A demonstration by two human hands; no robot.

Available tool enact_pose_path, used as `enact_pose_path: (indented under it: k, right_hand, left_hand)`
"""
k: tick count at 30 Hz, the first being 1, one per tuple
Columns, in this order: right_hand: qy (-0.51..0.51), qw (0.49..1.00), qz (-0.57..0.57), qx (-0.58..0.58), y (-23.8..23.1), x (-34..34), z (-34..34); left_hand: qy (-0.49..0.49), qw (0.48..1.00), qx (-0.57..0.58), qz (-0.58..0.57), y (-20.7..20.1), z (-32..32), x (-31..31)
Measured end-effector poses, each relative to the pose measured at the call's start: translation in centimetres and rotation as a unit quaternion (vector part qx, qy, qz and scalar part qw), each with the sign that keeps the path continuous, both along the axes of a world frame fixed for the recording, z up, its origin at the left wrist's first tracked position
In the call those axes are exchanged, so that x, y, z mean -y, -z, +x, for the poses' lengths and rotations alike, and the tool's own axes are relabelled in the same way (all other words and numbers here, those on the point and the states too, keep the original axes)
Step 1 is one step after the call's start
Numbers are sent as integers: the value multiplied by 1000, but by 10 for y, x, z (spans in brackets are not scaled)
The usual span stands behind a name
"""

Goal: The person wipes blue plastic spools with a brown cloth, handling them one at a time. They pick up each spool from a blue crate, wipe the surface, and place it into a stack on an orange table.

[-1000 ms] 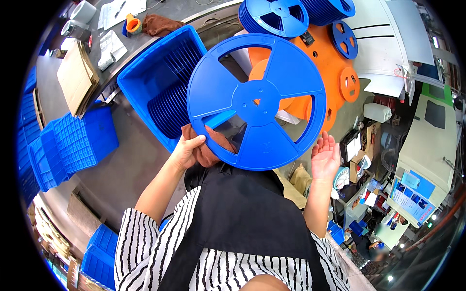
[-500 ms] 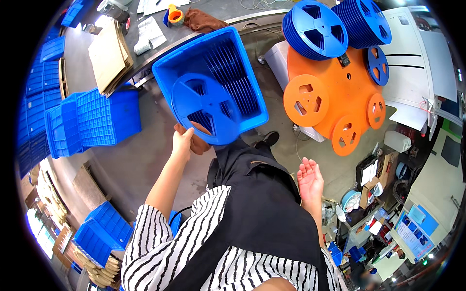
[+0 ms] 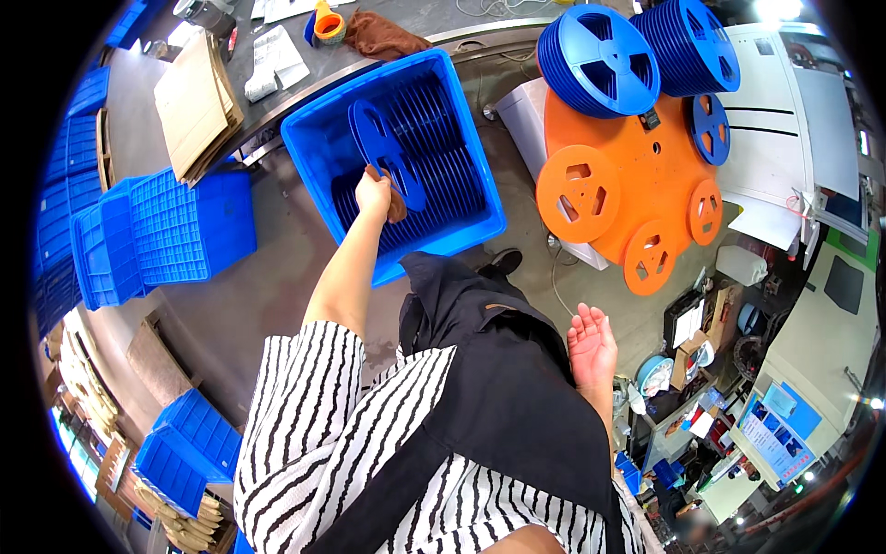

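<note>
My left hand (image 3: 374, 196) is closed on a blue plastic reel (image 3: 372, 127), with a brown cloth (image 3: 397, 207) between the fingers and the reel. The reel stands tilted nearly on edge inside a blue bin (image 3: 305, 159). Rows of similar blue reels (image 3: 452, 185) fill the bin, standing on edge side by side. Whether the held reel touches the bottom is hidden. To the right of my apron, my right hand (image 3: 592, 346) hangs palm up with the fingers stretched out and nothing in it.
An orange round turntable (image 3: 637, 175) carries orange discs and stacked blue reels (image 3: 600, 65) at the right. Behind the bin runs a grey workbench (image 3: 277, 28) with cardboard sheets (image 3: 196, 111), papers and tape. More blue bins (image 3: 189, 226) stand on the left.
My left hand has moved forward and lowered the reel from the bin's near rim into the bin, turning it more edge-on. My right hand stays almost where it was.
</note>
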State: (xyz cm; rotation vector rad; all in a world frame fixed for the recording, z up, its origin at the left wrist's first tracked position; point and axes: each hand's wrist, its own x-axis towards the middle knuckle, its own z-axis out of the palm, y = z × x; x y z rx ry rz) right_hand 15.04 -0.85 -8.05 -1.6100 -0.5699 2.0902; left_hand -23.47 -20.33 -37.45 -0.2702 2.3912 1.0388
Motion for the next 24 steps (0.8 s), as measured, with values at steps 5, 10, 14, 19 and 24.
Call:
enact_pose_path:
  k: [5,10,14,19,24]
  right_hand:
    - [9,1000,16,1,-5,-3,-2]
    - [-19,1000,-6,14,-1,-21,-11]
    - [-60,998,-14,15,7,-48,-36]
    - [-114,993,-36,-8,29,-88,-63]
    - [-151,988,-18,1,22,-127,-83]
  left_hand:
    - [10,999,11,-49,-4,11,-23]
    - [-21,996,83,5,16,8,-21]
    - [-37,998,59,-1,-36,-4,-24]
    - [-71,994,65,45,-52,-9,-31]
    - [-79,994,75,2,-19,-11,-47]
